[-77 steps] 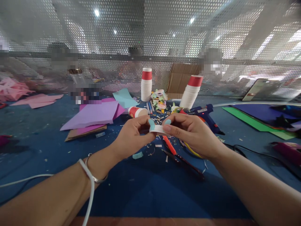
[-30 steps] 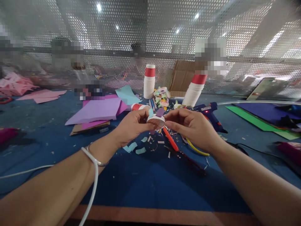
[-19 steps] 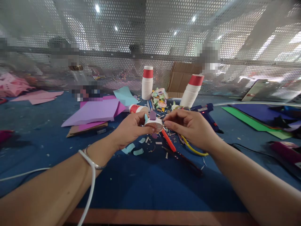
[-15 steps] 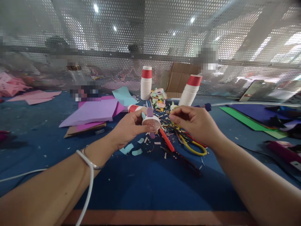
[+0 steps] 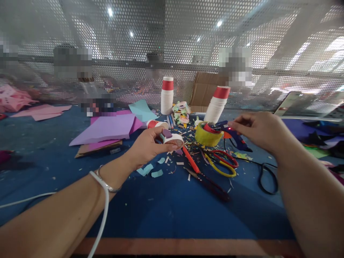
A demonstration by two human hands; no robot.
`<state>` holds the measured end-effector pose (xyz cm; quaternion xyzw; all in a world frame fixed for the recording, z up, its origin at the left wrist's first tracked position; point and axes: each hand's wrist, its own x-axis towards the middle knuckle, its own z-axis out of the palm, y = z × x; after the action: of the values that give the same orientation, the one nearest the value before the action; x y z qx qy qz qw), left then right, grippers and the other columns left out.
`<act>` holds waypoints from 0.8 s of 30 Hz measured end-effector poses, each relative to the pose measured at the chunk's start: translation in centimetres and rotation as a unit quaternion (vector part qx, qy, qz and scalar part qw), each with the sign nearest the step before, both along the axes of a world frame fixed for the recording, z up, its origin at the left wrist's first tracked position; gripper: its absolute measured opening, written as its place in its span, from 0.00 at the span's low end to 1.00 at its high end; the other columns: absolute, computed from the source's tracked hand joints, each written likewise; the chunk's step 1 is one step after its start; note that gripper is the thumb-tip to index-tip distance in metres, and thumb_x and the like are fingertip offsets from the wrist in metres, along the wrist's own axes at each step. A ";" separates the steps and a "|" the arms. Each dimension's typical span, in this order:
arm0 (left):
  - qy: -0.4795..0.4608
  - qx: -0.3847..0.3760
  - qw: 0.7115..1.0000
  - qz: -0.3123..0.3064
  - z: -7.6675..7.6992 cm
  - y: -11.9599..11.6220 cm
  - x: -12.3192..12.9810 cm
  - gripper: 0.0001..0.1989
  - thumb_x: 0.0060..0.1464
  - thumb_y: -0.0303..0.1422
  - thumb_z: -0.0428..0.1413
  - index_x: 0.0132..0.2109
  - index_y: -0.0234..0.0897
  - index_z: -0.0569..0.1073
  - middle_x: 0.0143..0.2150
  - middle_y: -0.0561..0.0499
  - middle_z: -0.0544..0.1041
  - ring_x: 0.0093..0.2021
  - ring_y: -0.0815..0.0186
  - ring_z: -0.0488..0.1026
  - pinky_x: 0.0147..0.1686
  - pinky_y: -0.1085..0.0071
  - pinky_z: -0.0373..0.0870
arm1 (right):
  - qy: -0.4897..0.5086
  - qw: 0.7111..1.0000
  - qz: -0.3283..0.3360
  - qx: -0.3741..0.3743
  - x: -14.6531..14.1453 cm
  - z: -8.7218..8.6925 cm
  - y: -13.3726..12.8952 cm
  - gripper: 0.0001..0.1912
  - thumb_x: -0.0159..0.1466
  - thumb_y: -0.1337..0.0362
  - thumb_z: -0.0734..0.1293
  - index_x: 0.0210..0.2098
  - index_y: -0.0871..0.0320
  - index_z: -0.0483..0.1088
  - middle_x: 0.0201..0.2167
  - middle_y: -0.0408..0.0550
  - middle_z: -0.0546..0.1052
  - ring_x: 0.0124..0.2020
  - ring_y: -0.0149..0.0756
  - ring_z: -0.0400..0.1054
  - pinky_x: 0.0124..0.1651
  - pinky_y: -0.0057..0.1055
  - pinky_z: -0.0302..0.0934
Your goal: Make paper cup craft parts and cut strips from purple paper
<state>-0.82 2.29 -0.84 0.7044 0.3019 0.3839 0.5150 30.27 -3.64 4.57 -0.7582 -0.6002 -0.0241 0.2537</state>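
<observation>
A small white paper ring [image 5: 176,140] with purple and light blue tabs on its rim is held between the thumb and fingers of my left hand [image 5: 150,145]. My right hand [image 5: 258,129] is at the right, its thumb and fingertips at the rear part of a dark blue glue gun [image 5: 238,139] that shows a small red light. Whether the fingers grip the gun is hard to make out. The gun's front end rests on a yellow tape roll [image 5: 208,135].
Stacks of white cups stand behind, one upright [image 5: 167,98], one leaning [image 5: 215,105]. Yellow-handled scissors [image 5: 221,167], red-handled scissors [image 5: 228,157] and a red-orange tool [image 5: 190,160] lie among paper scraps. Purple sheets [image 5: 107,129] lie left; a black cable [image 5: 268,179] runs right.
My right hand has moved right, from beside the paper ring to the glue gun, uncovering the yellow tape roll. In my left hand the paper ring has tilted.
</observation>
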 end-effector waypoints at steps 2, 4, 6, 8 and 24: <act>0.003 -0.019 1.000 0.014 0.3 -0.1 0.1 0.16 0.43 0.36 0.71 0.33 0.39 0.73 0.32 0.51 0.78 0.38 0.60 0.77 0.39 0.63 0.72 | -0.026 0.999 -0.024 -0.017 0.6 -0.1 0.0 0.12 0.62 0.54 0.68 0.30 0.56 0.77 0.26 0.48 0.79 0.28 0.39 0.69 0.34 0.37 0.57; 0.005 -0.031 0.999 0.009 0.6 -0.2 0.2 0.16 0.43 0.37 0.72 0.34 0.38 0.74 0.33 0.51 0.79 0.38 0.61 0.77 0.39 0.64 0.72 | -0.054 0.996 -0.052 -0.042 0.8 -0.1 -0.1 0.14 0.61 0.51 0.68 0.29 0.54 0.76 0.28 0.48 0.79 0.30 0.40 0.68 0.33 0.37 0.57; 0.001 -0.037 0.999 0.004 0.6 -0.3 0.3 0.16 0.43 0.37 0.72 0.35 0.38 0.74 0.33 0.51 0.79 0.38 0.62 0.77 0.39 0.65 0.72 | -0.081 0.991 -0.082 -0.070 0.6 0.0 -0.1 0.16 0.61 0.48 0.68 0.29 0.53 0.75 0.30 0.49 0.79 0.30 0.41 0.68 0.32 0.37 0.56; -0.007 -0.042 0.999 0.001 0.6 -0.3 0.3 0.17 0.43 0.37 0.72 0.36 0.37 0.74 0.34 0.50 0.80 0.38 0.62 0.78 0.40 0.65 0.72 | -0.103 0.985 -0.105 -0.094 0.3 0.0 -0.2 0.17 0.61 0.45 0.67 0.30 0.52 0.76 0.31 0.50 0.79 0.31 0.43 0.67 0.30 0.38 0.55; 0.023 0.018 1.000 0.001 0.2 0.0 0.1 0.17 0.45 0.40 0.72 0.34 0.38 0.73 0.28 0.55 0.75 0.30 0.69 0.69 0.32 0.70 0.61 | -0.121 0.991 -0.003 -0.052 0.9 -2.6 1.9 0.21 0.59 0.46 0.71 0.34 0.59 0.73 0.35 0.62 0.80 0.32 0.48 0.72 0.33 0.37 0.58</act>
<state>-0.77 2.24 -0.63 0.7219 0.3078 0.3736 0.4946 31.15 -1.79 2.02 -0.7637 -0.6246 -0.0850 0.1394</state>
